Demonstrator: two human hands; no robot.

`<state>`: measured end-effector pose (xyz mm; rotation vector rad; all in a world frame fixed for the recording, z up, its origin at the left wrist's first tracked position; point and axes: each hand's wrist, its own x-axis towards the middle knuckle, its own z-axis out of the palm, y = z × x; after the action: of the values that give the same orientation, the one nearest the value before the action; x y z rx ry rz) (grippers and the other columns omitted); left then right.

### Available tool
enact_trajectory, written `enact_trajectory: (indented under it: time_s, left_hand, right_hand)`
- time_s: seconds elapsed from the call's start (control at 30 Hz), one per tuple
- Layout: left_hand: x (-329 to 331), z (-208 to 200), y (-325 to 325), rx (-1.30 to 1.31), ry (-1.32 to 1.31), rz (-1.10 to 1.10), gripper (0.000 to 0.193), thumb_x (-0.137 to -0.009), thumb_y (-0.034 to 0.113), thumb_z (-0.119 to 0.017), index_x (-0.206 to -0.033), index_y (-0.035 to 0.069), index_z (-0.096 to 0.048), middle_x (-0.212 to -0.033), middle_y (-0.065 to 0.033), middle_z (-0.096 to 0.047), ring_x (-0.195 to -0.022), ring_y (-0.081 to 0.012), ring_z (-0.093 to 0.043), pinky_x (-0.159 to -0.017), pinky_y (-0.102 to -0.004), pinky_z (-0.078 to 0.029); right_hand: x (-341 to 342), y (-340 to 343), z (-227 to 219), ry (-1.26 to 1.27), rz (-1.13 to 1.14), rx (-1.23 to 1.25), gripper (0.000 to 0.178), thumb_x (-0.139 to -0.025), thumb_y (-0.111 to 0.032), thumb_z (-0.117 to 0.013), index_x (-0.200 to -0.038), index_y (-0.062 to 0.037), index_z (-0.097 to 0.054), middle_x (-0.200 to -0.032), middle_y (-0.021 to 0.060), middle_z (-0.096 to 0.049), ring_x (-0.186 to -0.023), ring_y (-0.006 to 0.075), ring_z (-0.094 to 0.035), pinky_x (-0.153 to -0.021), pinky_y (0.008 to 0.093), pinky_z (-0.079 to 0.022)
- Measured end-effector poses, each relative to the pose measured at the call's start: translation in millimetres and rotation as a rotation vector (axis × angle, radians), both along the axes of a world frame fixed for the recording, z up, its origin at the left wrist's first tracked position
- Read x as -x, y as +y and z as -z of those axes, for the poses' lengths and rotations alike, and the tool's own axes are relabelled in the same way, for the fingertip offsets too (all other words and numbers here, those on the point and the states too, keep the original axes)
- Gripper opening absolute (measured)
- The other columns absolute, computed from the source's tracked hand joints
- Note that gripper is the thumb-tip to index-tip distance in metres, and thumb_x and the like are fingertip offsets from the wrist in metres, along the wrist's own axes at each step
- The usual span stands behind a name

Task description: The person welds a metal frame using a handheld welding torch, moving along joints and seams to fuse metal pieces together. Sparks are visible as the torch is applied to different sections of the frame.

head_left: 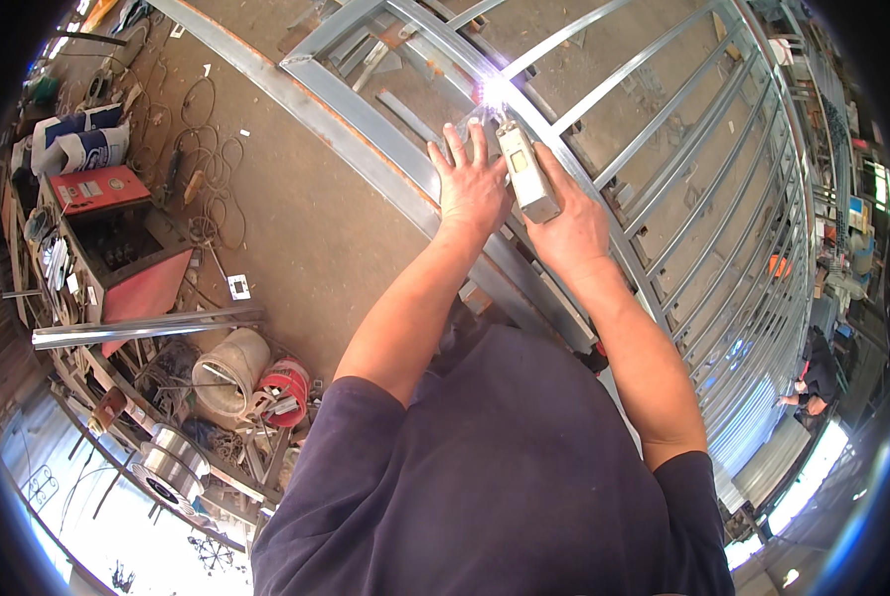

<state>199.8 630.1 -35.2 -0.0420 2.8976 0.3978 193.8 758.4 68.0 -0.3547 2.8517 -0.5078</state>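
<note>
My right hand (576,226) is closed around a boxy silver welding gun (530,184). A glaring violet-white arc (492,95) burns at the gun's tip, against a grey metal rail (582,171) where a crossbar meets it; the glare hides the joint itself. To the left of the gun, my left hand (471,191) has its fingers spread, fingertips close to the arc, over the metalwork. Long parallel bars (629,68) run from the rail toward the upper right, forming a large gate-like grille. A rectangular tube frame (341,87) lies left of the rail.
At left stand a red-topped machine (99,189), white-and-blue sacks (92,149) and tangled cables (207,174). Metal tubes (147,330), a whitish bucket (228,370), a red bucket (287,389) and a wire spool (172,459) sit lower left. Another person (817,375) is at far right.
</note>
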Motion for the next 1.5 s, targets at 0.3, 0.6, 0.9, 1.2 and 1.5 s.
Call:
enact_trajectory:
  time_s: [0.3,0.6,0.9,1.2,1.5]
  left_hand:
    - [1.2,-1.9,-0.1,-0.026,-0.016,-0.005,0.078,-0.079,0.027,-0.074,-0.154,0.017,-0.052,-0.170,-0.0242,-0.023,-0.154,-0.0599,-0.014,-0.118,-0.0797,-0.015]
    - [0.3,1.1,0.1,-0.031,0.026,-0.027,0.070,-0.083,0.029,-0.070,-0.151,0.017,-0.055,-0.169,-0.0242,-0.022,-0.154,-0.0602,-0.013,-0.118,-0.0798,-0.016]
    - [0.8,-8.4,1.0,0.047,-0.009,-0.008,0.062,-0.099,0.052,-0.060,-0.157,0.033,-0.048,-0.170,-0.0253,-0.023,-0.154,-0.0594,-0.016,-0.118,-0.0788,-0.014]
    - [0.2,-4.0,3.5,0.025,0.026,-0.031,0.068,-0.099,0.057,-0.060,-0.161,0.042,-0.039,-0.172,-0.0249,-0.020,-0.156,-0.0581,-0.014,-0.120,-0.0761,-0.014]
    - [-0.4,-3.6,3.1,0.050,0.039,-0.022,0.065,-0.100,0.058,-0.057,-0.161,0.041,-0.040,-0.172,-0.0245,-0.021,-0.155,-0.0579,-0.015,-0.119,-0.0760,-0.016]
  right_hand:
    - [-0.6,0.8,-5.9,-0.030,0.030,-0.002,0.082,-0.082,-0.021,-0.081,-0.155,-0.0283,-0.046,-0.127,0.0132,-0.072,-0.112,0.0369,-0.071,-0.092,0.0468,-0.060]
    - [-2.9,2.3,-9.9,-0.042,0.039,-0.005,0.086,-0.080,-0.019,-0.082,-0.156,-0.0306,-0.045,-0.129,0.0143,-0.071,-0.112,0.0378,-0.070,-0.092,0.0472,-0.059]
    - [-26.6,23.7,-26.4,0.002,-0.008,0.128,0.080,-0.081,-0.016,-0.079,-0.155,-0.0203,-0.047,-0.133,0.0161,-0.070,-0.112,0.0394,-0.070,-0.094,0.0478,-0.059]
    - [-57.8,49.9,-20.7,0.018,0.089,0.055,0.085,-0.079,-0.012,-0.081,-0.156,-0.0230,-0.047,-0.136,0.0145,-0.068,-0.118,0.0369,-0.068,-0.099,0.0452,-0.058]
    - [-65.3,46.5,-19.9,-0.057,0.144,-0.076,0.075,-0.088,-0.022,-0.072,-0.158,-0.0273,-0.044,-0.134,0.0126,-0.069,-0.115,0.0382,-0.069,-0.095,0.0482,-0.058]
